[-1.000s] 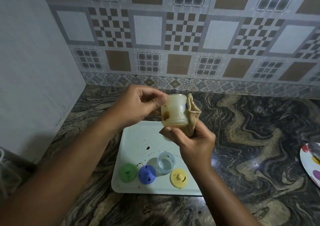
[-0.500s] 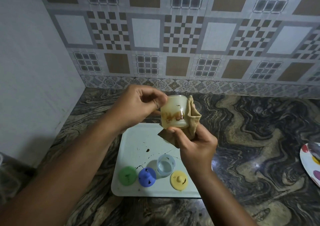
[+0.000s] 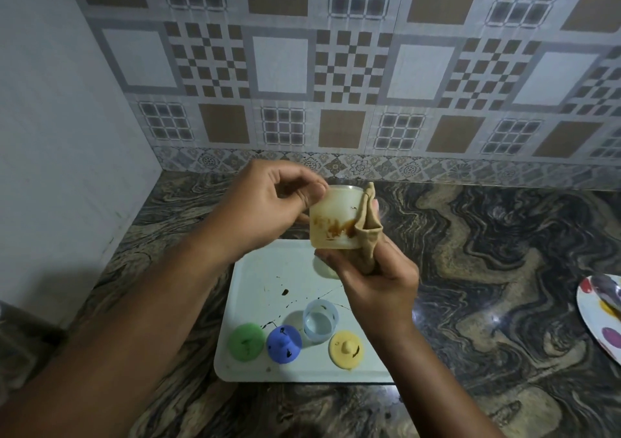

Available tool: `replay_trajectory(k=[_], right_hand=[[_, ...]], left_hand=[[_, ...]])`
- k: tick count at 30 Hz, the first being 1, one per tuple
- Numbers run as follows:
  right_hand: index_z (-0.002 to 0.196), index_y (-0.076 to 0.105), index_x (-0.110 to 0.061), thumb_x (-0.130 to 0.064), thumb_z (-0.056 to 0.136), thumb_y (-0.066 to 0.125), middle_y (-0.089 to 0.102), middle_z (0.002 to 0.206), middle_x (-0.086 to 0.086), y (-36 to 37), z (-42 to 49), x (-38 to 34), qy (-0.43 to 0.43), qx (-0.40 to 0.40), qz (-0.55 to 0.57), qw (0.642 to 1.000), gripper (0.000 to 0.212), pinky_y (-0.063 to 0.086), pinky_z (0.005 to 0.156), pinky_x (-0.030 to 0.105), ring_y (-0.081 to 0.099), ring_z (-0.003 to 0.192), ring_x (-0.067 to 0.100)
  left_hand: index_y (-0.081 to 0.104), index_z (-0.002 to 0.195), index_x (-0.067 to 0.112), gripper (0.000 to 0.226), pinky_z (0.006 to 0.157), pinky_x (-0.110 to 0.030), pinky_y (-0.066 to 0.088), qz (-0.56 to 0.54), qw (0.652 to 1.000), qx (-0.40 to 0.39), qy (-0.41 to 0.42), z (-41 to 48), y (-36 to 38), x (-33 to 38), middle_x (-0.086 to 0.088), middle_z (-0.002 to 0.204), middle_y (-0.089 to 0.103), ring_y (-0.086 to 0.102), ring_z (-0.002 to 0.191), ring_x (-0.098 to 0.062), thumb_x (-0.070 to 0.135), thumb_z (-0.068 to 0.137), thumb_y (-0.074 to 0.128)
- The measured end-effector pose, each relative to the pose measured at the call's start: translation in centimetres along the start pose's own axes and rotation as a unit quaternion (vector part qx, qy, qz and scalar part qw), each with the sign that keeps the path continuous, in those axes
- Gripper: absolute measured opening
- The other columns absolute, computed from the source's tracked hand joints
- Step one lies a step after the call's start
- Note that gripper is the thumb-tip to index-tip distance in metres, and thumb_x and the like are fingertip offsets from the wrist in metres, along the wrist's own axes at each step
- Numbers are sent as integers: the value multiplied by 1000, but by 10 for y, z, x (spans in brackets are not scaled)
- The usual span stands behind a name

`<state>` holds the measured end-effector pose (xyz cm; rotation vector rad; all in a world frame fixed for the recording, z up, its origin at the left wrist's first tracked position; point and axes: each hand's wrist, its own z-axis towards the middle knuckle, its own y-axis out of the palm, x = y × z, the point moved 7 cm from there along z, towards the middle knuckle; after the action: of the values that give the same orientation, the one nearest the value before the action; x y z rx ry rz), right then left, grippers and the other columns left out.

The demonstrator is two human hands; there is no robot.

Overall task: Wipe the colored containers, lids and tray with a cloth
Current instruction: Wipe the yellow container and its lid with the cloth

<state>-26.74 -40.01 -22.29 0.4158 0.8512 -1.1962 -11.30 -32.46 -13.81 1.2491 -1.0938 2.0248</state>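
Above the tray's far edge, the left hand pinches the stained cup at its rim. The right hand curls round the cloth, pressing it against the cup's side.

three lids, two visible containers, one tray

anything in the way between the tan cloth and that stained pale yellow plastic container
Nothing visible: the right hand holds the tan cloth directly against the side of the pale yellow translucent container, which the left hand pinches at its rim.
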Motion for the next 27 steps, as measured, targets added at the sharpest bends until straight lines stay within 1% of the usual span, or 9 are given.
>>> replay_trajectory(k=[4, 7, 10, 12, 15, 18, 22, 24, 27], right_hand=[[121, 62, 20, -26, 75, 89, 70, 121, 27, 3, -2, -8, -62, 23, -50, 997, 70, 57, 95, 30, 71, 113, 29], [98, 69, 21, -35, 77, 87, 70, 91, 15, -2, -5, 3, -6, 31, 4, 999, 62, 57, 75, 35, 66, 84, 20], [91, 67, 21, -37, 76, 88, 62, 79, 10, -5, -4, 12, 38, 33, 54, 997, 63, 56, 69, 36, 57, 81, 8], [87, 69, 16, -30, 75, 87, 64, 84, -7, -2, -5, 10, 32, 24, 49, 998, 51, 56, 68, 32, 58, 81, -1], [114, 70, 12, -36, 81, 82, 73, 116, 23, 5, -5, -4, -38, 11, -47, 998, 60, 59, 92, 32, 70, 110, 16], [132, 55, 10, -37, 81, 82, 59, 134, 31, 8, -7, -7, -81, -4, -72, 994, 74, 47, 108, 22, 55, 134, 16], [110, 67, 20, -47, 80, 83, 71, 108, 33, -3, -9, 13, 24, 18, 26, 999, 75, 60, 82, 41, 73, 98, 29], [103, 69, 20, -48, 76, 85, 71, 97, 31, -7, -8, 19, 60, 18, 58, 996, 75, 60, 71, 40, 72, 83, 26], [108, 69, 18, -40, 79, 85, 73, 104, 24, -7, -4, 5, 10, 29, 16, 999, 66, 58, 75, 32, 70, 92, 13]], left_hand=[[73, 82, 28, 16, 62, -12, 53, 103, 992, 43, 56, -5, 4, 11, 25, 70, 68, 64, 66, 6, 15, 90, 70], [78, 92, 21, 8, 64, -13, 53, 76, 995, 35, 58, -7, 6, 11, 16, 84, 74, 68, 77, 2, 22, 89, 71], [78, 99, 20, 25, 60, -15, 53, -12, 1000, -5, -9, -3, 5, -3, 11, 89, 77, 68, 73, -1, 35, 83, 67], [76, 87, 21, 12, 58, -16, 53, -15, 999, -4, -28, 0, 3, -10, 8, 86, 76, 70, 73, -7, 30, 83, 69], [70, 75, 30, 17, 62, -24, 56, 53, 998, 11, -13, 1, 6, -8, 16, 73, 70, 67, 69, -5, 20, 88, 71], [72, 77, 24, 11, 66, -25, 54, 116, 992, 40, 37, -4, 13, 2, 10, 74, 71, 67, 72, -8, 22, 88, 73], [77, 99, 20, 16, 59, -13, 51, 4, 1000, 3, -22, -4, 13, -4, 14, 86, 76, 69, 75, 3, 27, 91, 65], [75, 95, 20, 12, 59, -14, 53, -47, 997, -21, -59, -2, 12, -8, 15, 82, 76, 71, 74, -1, 22, 89, 65], [72, 81, 23, 4, 68, -26, 58, -18, 999, -7, -30, 2, 8, -4, 11, 77, 73, 69, 77, -9, 25, 84, 70]])
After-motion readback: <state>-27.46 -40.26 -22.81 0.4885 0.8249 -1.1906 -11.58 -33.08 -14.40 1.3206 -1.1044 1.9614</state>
